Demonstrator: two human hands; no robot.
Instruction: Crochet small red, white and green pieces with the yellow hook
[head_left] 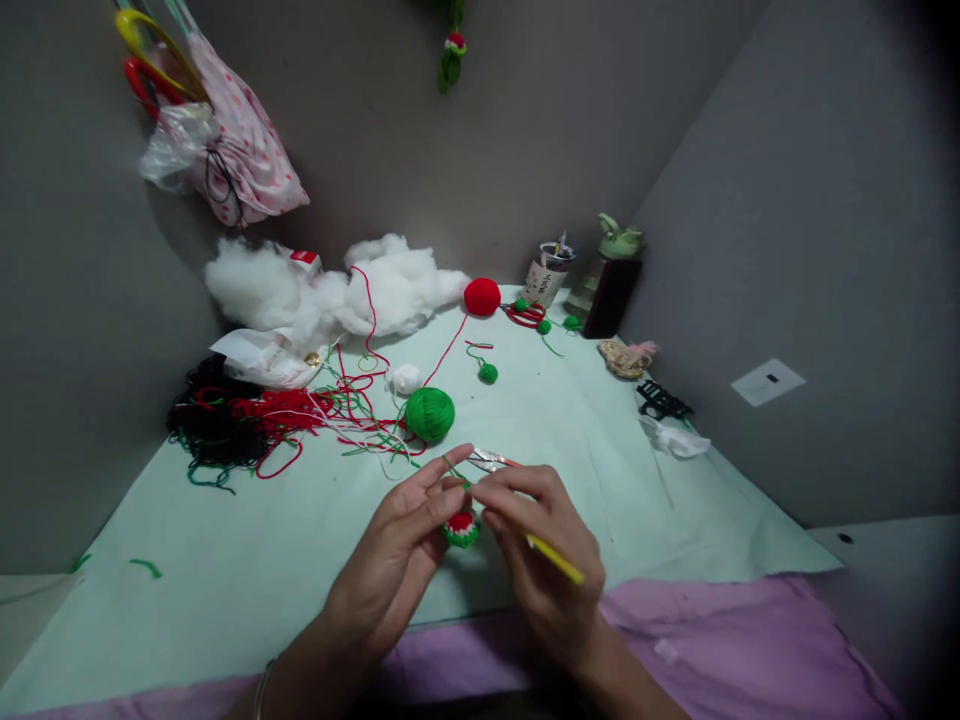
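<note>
My left hand (401,555) pinches a small red and green crocheted piece (460,528) and a strand of green yarn (452,468) over its forefinger. My right hand (544,555) is closed on a yellow crochet hook (556,560), its tip at the piece. Both hands hover above the pale green tabletop (225,560) near its front edge. A green yarn ball (429,413) lies just beyond the hands, and small scissors (491,460) lie right behind my fingers.
A red yarn ball (481,296), white stuffing (375,285), a tangle of red, green and black yarn scraps (240,425), a small white ball (405,379), a cup (547,272) and a bottle (611,280) sit farther back. A pink bag (240,150) hangs on the wall.
</note>
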